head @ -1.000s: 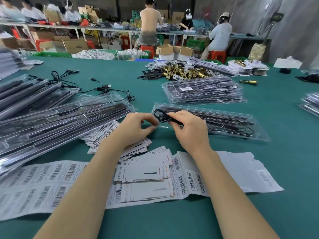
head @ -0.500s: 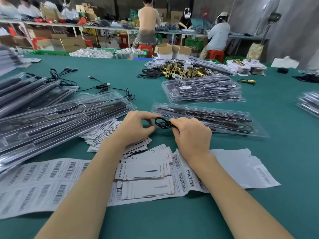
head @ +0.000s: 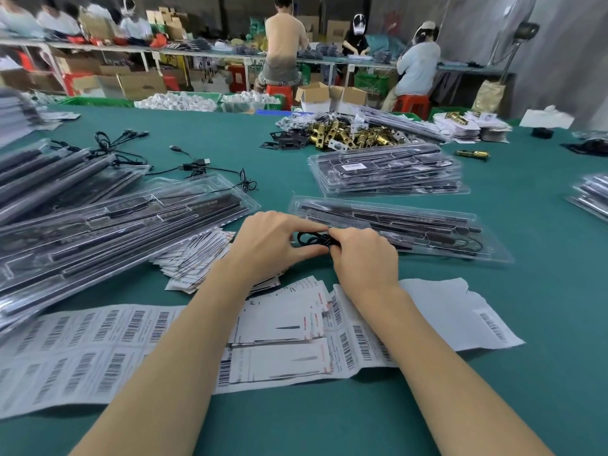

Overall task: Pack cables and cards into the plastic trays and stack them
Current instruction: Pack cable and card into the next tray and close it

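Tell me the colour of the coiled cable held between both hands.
Black; the coiled cable shows best in the head view.

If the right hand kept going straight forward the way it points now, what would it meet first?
Most likely the clear plastic tray lying just beyond it. The right hand pinches the coiled black cable together with the left hand at the tray's near edge; depth from this single view is uncertain.

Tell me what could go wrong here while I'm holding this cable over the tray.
1. The coiled cable, pinched between the left hand and right hand, may spring loose before it reaches the tray.
2. The forearms hang over the loose cards and barcode sheet, so a sweep could scatter them.
3. The tray stack on the left leans and might slide.
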